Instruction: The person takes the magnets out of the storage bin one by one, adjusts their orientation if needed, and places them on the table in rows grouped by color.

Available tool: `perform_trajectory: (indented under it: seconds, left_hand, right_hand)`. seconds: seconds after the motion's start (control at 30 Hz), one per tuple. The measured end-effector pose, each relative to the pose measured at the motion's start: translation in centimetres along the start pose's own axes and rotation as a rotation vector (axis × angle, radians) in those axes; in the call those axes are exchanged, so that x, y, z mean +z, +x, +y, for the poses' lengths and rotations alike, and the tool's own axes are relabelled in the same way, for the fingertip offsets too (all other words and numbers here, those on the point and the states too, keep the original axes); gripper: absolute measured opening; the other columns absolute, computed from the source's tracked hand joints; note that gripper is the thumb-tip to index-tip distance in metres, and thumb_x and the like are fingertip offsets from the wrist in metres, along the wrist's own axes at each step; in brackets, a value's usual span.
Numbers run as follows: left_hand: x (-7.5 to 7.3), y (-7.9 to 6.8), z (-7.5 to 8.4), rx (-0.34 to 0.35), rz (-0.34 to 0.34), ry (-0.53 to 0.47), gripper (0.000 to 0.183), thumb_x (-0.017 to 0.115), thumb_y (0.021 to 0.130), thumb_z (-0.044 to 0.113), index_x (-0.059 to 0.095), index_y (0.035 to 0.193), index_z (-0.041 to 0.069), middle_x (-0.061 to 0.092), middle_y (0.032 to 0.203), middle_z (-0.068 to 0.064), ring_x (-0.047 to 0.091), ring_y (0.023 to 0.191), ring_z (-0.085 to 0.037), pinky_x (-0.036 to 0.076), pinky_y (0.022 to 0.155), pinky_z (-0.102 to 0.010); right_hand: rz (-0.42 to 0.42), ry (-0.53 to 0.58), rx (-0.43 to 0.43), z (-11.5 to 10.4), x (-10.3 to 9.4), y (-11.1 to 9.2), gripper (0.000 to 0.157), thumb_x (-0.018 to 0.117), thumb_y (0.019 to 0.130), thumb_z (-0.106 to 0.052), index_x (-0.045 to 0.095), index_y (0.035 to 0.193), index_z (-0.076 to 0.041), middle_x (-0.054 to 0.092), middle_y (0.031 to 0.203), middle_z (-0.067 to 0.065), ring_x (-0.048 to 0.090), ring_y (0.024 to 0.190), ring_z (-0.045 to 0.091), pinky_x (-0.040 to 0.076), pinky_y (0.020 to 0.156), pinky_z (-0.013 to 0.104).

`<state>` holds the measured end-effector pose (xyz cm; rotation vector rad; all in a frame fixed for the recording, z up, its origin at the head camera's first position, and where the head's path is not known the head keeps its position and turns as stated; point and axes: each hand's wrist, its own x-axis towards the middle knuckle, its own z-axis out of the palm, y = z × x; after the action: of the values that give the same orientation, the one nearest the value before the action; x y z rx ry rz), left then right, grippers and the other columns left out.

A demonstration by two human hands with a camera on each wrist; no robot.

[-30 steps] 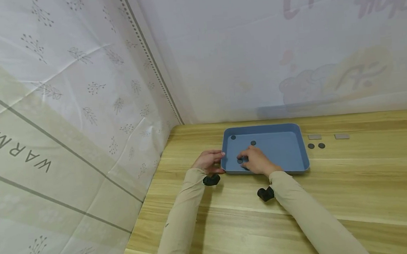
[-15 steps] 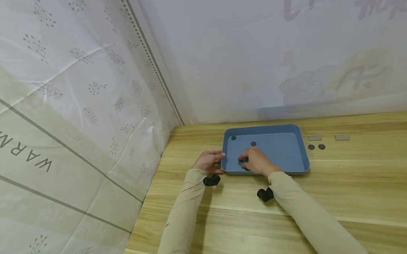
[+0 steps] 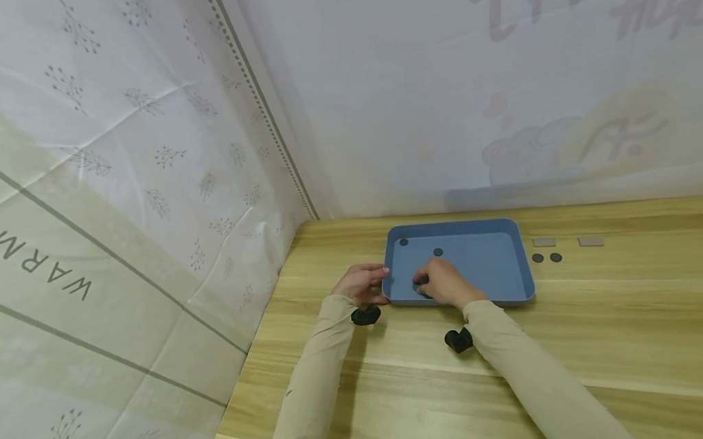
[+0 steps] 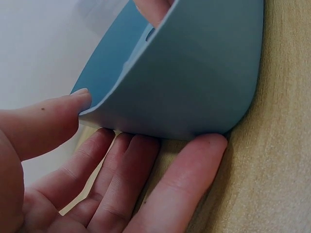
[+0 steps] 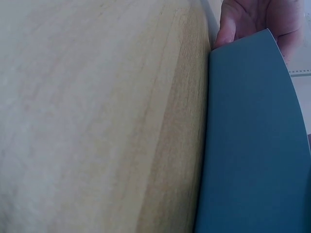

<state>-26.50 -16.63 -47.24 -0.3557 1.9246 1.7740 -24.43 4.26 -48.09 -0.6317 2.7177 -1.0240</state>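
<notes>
A shallow blue tray [image 3: 486, 271] sits on the wooden table. My left hand [image 3: 361, 283] holds its left end; in the left wrist view the thumb [image 4: 82, 99] lies over the rim and the other fingers touch the outer wall. Inside the tray, near its front left, my right hand [image 3: 446, 284] pinches a small dark disc [image 3: 422, 280], partly hidden by the fingers. Two more dark discs lie farther back in the tray, one disc [image 3: 404, 242] in the left corner and another disc [image 3: 438, 252] beyond my right hand. The right wrist view shows only the tray's outer wall [image 5: 252, 131] and my left hand.
Right of the tray, two dark discs [image 3: 547, 258] lie side by side on the wooden table [image 3: 643, 307]. Behind them are two flat grey rectangular pieces, one piece [image 3: 544, 242] nearer the tray and another piece [image 3: 591, 241] farther right. A printed cloth [image 3: 380, 107] hangs behind the table.
My right fingers have drawn in around the disc that showed between them a second ago. My left hand and the tray stay put, while the head view has tilted slightly upward.
</notes>
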Motion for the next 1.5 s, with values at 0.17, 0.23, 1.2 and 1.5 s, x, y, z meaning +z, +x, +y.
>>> perform_trajectory:
  seconds: [0.17,0.23,1.2,1.5]
  left_hand:
    - [-0.01,-0.04,-0.05,-0.007,0.003,-0.008,0.045,0.061,0.096,0.016,0.051,0.137,0.000,0.060,0.127,-0.023,0.064,0.103,-0.026,0.057,0.080,-0.047]
    - [0.01,-0.09,-0.03,-0.004,0.000,-0.006,0.045,0.060,0.096,0.016,0.051,0.137,0.000,0.060,0.127,-0.023,0.064,0.104,-0.027,0.057,0.082,-0.048]
    - [-0.06,-0.21,-0.01,-0.010,-0.008,0.007,0.051,0.061,0.096,0.017,0.045,0.141,0.000,0.057,0.131,-0.025,0.063,0.109,-0.030,0.056,0.084,-0.049]
    - [-0.12,0.05,-0.09,0.001,-0.013,0.001,0.050,0.061,0.096,0.016,0.045,0.141,-0.002,0.056,0.131,-0.026,0.062,0.111,-0.031,0.054,0.086,-0.052]
  right_hand:
    - [0.004,0.005,0.010,0.00,0.05,0.00,0.015,0.070,0.087,-0.007,0.075,0.101,-0.006,0.072,0.098,0.009,0.066,0.090,0.024,0.055,0.078,0.038]
    - [0.007,0.006,0.008,0.04,0.05,0.01,0.014,0.070,0.087,-0.007,0.075,0.100,-0.006,0.072,0.097,0.008,0.065,0.089,0.023,0.054,0.077,0.038]
    - [0.015,0.012,0.003,0.01,-0.03,-0.28,0.009,0.072,0.086,-0.010,0.066,0.092,-0.008,0.063,0.093,0.006,0.058,0.085,0.020,0.050,0.077,0.039]
    - [0.013,0.003,-0.001,0.11,0.09,-0.12,0.007,0.069,0.088,-0.010,0.063,0.091,-0.009,0.062,0.087,0.003,0.057,0.078,0.017,0.049,0.072,0.036]
